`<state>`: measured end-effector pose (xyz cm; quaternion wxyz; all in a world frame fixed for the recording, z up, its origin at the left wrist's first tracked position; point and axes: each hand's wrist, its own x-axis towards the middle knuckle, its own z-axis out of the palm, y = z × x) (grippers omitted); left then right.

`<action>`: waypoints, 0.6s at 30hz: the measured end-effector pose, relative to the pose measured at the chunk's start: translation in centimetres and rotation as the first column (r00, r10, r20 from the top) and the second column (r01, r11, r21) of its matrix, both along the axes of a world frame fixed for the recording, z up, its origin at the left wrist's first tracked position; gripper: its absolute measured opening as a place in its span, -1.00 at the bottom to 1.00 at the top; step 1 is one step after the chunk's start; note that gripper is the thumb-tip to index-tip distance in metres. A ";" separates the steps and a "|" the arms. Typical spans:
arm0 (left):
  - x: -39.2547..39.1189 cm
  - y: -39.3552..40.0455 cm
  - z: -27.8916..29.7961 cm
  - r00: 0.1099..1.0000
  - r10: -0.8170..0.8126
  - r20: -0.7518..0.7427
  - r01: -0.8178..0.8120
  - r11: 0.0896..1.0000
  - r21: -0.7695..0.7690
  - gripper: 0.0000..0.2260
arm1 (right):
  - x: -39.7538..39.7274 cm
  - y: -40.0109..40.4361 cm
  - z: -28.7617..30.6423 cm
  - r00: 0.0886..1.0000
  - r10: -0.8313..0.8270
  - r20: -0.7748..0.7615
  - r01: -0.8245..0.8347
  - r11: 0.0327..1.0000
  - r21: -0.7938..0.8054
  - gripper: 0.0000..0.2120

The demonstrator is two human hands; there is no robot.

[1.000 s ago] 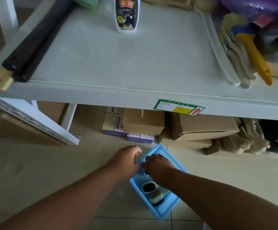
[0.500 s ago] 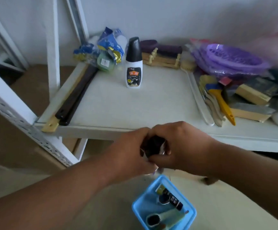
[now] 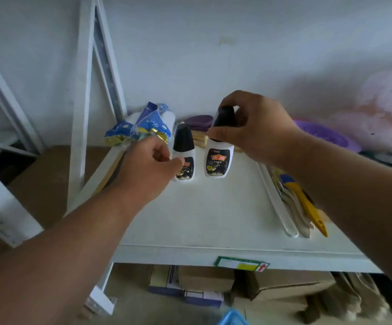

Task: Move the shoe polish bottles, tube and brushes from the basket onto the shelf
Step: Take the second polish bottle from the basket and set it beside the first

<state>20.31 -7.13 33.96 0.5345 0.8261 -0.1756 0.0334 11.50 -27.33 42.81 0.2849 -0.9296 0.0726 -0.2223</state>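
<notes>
Two white shoe polish bottles with black caps stand side by side at the back of the white shelf [image 3: 213,216]. My right hand [image 3: 251,130] grips the black cap of the right bottle [image 3: 218,163], whose base rests on or just above the shelf. The left bottle [image 3: 184,151] stands free. My left hand [image 3: 150,167] hovers in front of it, fingers loosely curled and holding nothing, covering its lower left corner. Only a corner of the blue basket [image 3: 231,319] shows at the bottom edge; its contents are out of view.
Blue and gold packets [image 3: 143,125] lie at the shelf's back left, wooden brushes [image 3: 199,137] behind the bottles. A long white shoehorn [image 3: 277,200], a yellow shoehorn [image 3: 307,207] and purple baskets [image 3: 326,134] fill the right side. Cardboard boxes [image 3: 284,285] sit under the shelf.
Both hands rose from the basket to the shelf. The bottle held between them half a second ago now stands beside the first one, with only my right hand on it.
</notes>
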 end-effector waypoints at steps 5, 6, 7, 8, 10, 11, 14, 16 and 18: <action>2.8 0.0 -3.2 0.996 -0.017 -0.086 0.027 0.993 0.114 -0.44 | 3.6 -1.1 -3.0 0.999 -0.021 -0.029 0.021 1.000 -0.012 -0.60; 3.3 -0.3 -3.8 0.988 -0.075 -0.131 0.091 0.989 0.116 -0.36 | 4.2 -1.2 -3.7 0.999 -0.024 -0.040 0.024 1.000 -0.010 -0.61; 3.7 -0.7 -4.3 0.976 -0.136 -0.171 0.155 0.983 0.100 -0.33 | 4.7 -1.2 -4.3 0.998 -0.025 -0.049 0.025 1.000 -0.014 -0.62; 4.1 -1.1 -4.6 0.966 -0.183 -0.185 0.203 0.974 0.097 -0.37 | 5.2 -1.3 -4.9 0.998 -0.025 -0.057 0.023 1.000 -0.021 -0.63; 4.7 -1.9 -5.0 0.970 -0.197 -0.142 0.220 0.962 0.163 -0.56 | 5.7 -1.5 -5.8 0.997 -0.014 -0.072 0.014 1.000 -0.003 -0.71; 4.9 -2.2 -5.0 0.974 -0.196 -0.117 0.215 0.959 0.187 -0.63 | 5.7 -1.6 -6.0 0.997 0.004 -0.080 -0.003 1.000 0.014 -0.76; 5.4 -2.4 -5.2 0.975 -0.204 -0.093 0.220 0.952 0.215 -0.70 | 6.0 -2.0 -7.6 0.988 0.038 -0.150 -0.032 0.999 0.042 -0.74; 5.6 -2.4 -5.3 0.970 -0.220 -0.102 0.237 0.947 0.218 -0.68 | 6.1 -2.4 -9.1 0.976 0.048 -0.211 -0.028 0.995 0.095 -0.64; 5.8 -2.4 -5.4 0.968 -0.232 -0.099 0.249 0.941 0.228 -0.67 | 6.3 -2.8 -10.6 0.970 0.059 -0.235 -0.022 0.987 0.157 -0.62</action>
